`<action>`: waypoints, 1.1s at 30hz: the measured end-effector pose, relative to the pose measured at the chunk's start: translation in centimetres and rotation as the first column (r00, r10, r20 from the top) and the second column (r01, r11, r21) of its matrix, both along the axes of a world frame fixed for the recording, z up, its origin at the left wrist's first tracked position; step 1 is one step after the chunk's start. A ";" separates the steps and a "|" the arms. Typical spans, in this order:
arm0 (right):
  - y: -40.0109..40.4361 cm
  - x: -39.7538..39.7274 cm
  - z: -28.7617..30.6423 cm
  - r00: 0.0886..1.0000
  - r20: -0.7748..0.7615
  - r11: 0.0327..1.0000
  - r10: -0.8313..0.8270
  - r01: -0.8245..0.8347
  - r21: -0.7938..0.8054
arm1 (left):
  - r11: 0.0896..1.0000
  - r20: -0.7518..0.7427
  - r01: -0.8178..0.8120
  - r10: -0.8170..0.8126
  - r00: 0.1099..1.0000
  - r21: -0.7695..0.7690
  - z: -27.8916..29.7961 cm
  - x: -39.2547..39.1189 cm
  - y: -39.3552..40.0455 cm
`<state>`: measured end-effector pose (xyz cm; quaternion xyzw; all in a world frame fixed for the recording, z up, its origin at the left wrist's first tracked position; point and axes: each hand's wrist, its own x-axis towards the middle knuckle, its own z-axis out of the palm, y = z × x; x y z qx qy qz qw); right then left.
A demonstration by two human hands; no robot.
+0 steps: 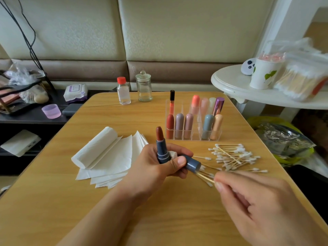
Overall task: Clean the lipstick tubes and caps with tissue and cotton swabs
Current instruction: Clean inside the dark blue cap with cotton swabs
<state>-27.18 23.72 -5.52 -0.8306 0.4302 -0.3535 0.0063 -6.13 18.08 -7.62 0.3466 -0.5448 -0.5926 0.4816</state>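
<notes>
The left hand (156,166) is curled round two things at once: the grey-blue lipstick tube (161,150), standing upright with its brown-red bullet wound out at the top, and the matching grey-blue round cap (191,164), pinned under the thumb with its mouth turned right and slightly down. A scrap of white tissue (173,154) peeks out between them. The right hand (257,201) pinches the end of a wooden cotton swab (205,177), whose far tip sits at the cap's mouth; whether it is already inside I cannot tell.

To my eye the step is swabbing out the cap. It would go best with the cap held still, the swab run round the inner wall in circles, and the exposed bullet kept tilted away from fingers and tissue so it doesn't smear.

The spare cotton swabs (234,156) lie in a loose heap just right of the cap. The stack of fanned white tissues (106,157) lies to the left on the wooden table (159,219). Farther off, a clear acrylic organiser (193,135) holds the other pastel lipsticks, and beyond it stand a small clear red-capped bottle (123,92) and a lidded glass jar (144,87).
</notes>
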 end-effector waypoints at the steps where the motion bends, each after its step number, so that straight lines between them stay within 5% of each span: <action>1: -0.1 0.0 0.4 1.000 0.018 1.000 -0.003 0.003 0.003 | 1.000 0.006 0.002 -0.002 1.000 -0.004 0.0 0.0 0.0; 28: 0.0 0.6 1.8 0.989 -0.117 0.990 -0.089 0.101 0.097 | 0.998 0.094 -0.049 0.053 0.994 -0.045 0.1 -0.2 0.1; 33: 0.0 1.1 2.3 0.945 -0.232 0.962 -0.231 0.257 0.089 | 0.994 0.155 -0.065 0.078 0.985 -0.086 0.3 -0.3 0.2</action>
